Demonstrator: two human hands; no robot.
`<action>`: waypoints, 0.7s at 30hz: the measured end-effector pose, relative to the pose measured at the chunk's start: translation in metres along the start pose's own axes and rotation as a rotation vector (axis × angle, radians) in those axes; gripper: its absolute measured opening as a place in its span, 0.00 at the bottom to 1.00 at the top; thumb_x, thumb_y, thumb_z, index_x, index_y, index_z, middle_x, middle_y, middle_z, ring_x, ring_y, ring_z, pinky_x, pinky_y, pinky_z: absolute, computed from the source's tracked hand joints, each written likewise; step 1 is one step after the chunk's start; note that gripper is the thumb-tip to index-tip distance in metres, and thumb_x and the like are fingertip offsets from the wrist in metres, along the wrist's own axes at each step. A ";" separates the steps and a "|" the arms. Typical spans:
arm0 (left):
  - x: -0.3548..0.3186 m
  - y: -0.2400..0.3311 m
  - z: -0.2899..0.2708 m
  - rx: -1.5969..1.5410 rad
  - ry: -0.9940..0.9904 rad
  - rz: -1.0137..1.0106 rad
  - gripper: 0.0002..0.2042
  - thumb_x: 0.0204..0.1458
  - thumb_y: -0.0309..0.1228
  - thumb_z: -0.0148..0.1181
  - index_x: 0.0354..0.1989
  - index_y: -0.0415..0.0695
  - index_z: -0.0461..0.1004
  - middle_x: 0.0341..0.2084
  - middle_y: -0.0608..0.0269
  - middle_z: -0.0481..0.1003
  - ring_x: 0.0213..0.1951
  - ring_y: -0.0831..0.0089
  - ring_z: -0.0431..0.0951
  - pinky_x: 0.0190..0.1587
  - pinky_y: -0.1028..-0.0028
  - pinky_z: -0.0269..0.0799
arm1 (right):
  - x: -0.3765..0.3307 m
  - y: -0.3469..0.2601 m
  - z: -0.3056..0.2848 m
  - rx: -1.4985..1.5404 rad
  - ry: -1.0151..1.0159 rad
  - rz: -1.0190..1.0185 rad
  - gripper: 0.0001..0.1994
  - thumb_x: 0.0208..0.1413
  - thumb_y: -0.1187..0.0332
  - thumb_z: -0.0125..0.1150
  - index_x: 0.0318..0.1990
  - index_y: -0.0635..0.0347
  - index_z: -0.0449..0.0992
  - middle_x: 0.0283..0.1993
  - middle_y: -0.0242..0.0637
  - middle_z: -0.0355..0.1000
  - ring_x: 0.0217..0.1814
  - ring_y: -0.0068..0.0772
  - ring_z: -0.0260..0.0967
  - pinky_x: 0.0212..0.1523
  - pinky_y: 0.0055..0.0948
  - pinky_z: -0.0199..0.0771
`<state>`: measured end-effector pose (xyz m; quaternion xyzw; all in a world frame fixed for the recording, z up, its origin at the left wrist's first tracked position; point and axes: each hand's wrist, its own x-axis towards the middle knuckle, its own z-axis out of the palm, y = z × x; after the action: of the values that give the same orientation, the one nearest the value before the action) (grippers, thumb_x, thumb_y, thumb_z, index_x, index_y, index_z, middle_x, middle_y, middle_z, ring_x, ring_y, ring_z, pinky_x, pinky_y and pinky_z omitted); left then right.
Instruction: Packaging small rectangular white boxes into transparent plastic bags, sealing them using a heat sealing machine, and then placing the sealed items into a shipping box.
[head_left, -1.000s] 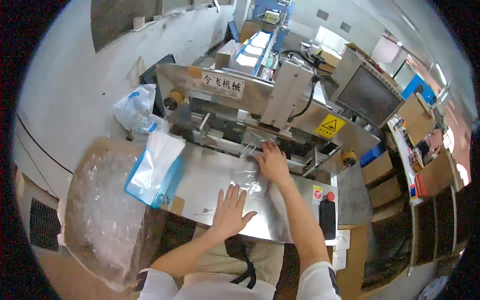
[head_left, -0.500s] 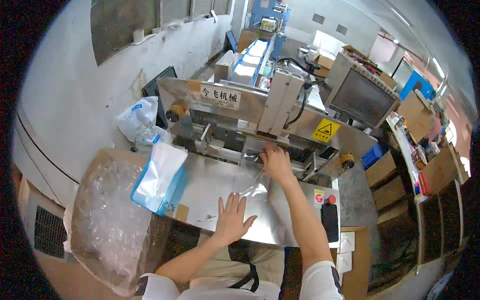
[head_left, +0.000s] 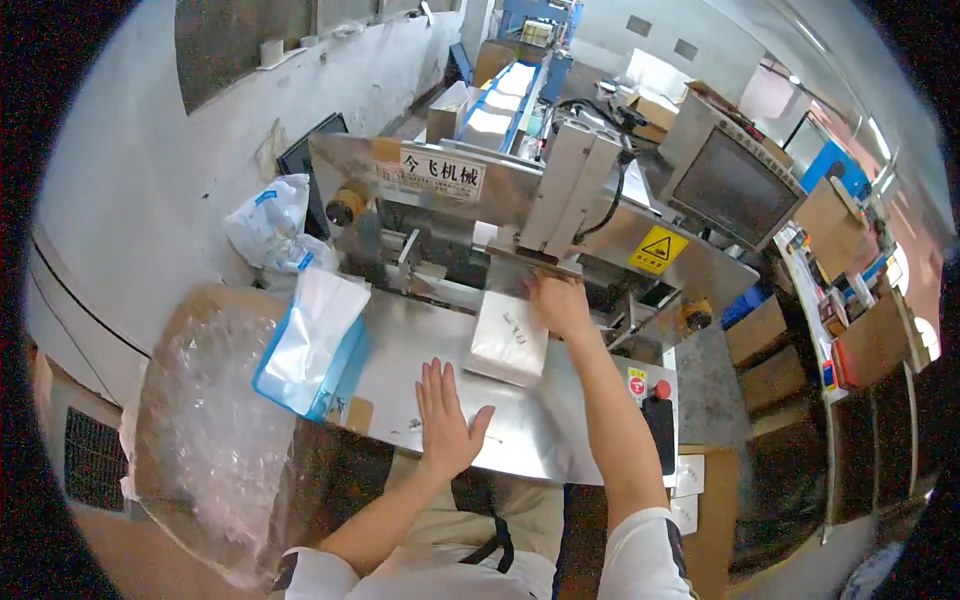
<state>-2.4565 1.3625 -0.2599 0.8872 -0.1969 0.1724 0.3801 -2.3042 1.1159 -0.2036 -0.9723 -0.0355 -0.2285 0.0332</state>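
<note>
**White pack at machine opening, right hand at its far end, left hand free**

The white rectangular pack (head_left: 508,342), dark marking on its upper face, lies on the shiny bare-metal counter (head_left: 415,345), its far end just near of the grey upright metal head (head_left: 572,185). Whether clear film encloses it cannot be confirmed.

Right hand (head_left: 558,303): at the pack's far right corner, beneath the head. The fingertips are partly hidden; whether they grip or merely guide cannot be told. Left hand (head_left: 450,425): palm down over the counter, near and left of the pack, fingers straight, thumb spread wide, holding nothing.

Left of the pack stands a blue plastic holder (head_left: 347,372) bearing flat translucent plastic sheets (head_left: 325,310). Farther left is a mass of crumpled clear film (head_left: 215,420). A red round button (head_left: 662,388) sits at the counter's right.

Assessment: the step in hand appears to be receiving the pack at the opening. The next move would call for the left hand to steady the near end, with the right fingers kept clear of the head.
</note>
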 end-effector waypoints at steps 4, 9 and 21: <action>0.000 -0.004 0.002 -0.017 -0.001 -0.010 0.41 0.57 0.46 0.57 0.68 0.28 0.46 0.67 0.29 0.48 0.69 0.35 0.45 0.69 0.42 0.37 | -0.015 -0.005 -0.014 0.088 -0.118 0.079 0.16 0.60 0.61 0.53 0.46 0.66 0.74 0.49 0.58 0.73 0.52 0.59 0.70 0.55 0.49 0.68; -0.002 -0.005 -0.001 -0.025 0.009 0.007 0.40 0.57 0.45 0.57 0.68 0.28 0.47 0.66 0.28 0.50 0.69 0.35 0.47 0.69 0.44 0.40 | -0.084 -0.026 -0.046 0.667 -0.022 0.377 0.24 0.65 0.61 0.51 0.63 0.69 0.65 0.64 0.57 0.64 0.66 0.50 0.64 0.65 0.39 0.62; 0.045 -0.005 0.004 -0.454 -0.051 -0.278 0.39 0.61 0.49 0.53 0.68 0.28 0.48 0.64 0.31 0.57 0.67 0.43 0.56 0.68 0.60 0.51 | -0.157 -0.033 -0.024 1.065 -0.116 0.607 0.35 0.62 0.49 0.54 0.68 0.67 0.58 0.67 0.58 0.60 0.70 0.50 0.59 0.69 0.37 0.56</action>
<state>-2.4152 1.3531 -0.2448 0.8017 -0.1164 0.0473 0.5843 -2.4574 1.1384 -0.2507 -0.7998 0.1318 -0.1067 0.5758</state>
